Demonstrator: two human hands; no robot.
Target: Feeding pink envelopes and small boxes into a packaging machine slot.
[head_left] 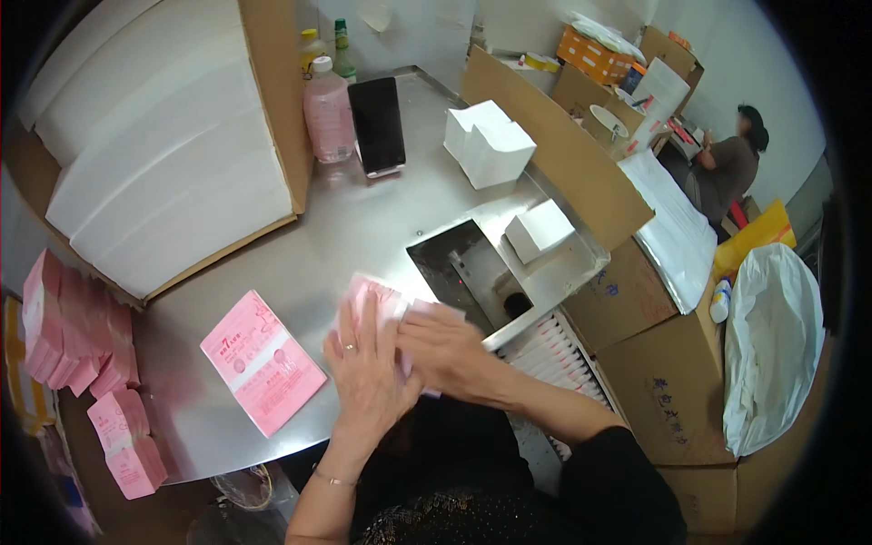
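Note:
Just left of the table's square opening, both my hands work on a pink printed paper wrapper [371, 287] with a white strip across it. My left hand [365, 368] is bent over it, fingers on top, a ring and a bracelet showing. From the right, my right hand [447, 352] closes on the wrapper's other side, its fingers slightly blurred. Much of the wrapper is hidden beneath the hands. A stack of flat pink printed wrappers [263, 361] lies on the metal table to the left of my left hand.
Stacks of white folded paper [490, 143] stand beyond the opening [468, 272]. A large carton of white sheets [173, 173] takes up the left. Bundled pink packets [73, 322] sit at the left edge. A phone [377, 127] and bottle [328, 113] stand behind. A person [727, 168] sits far right.

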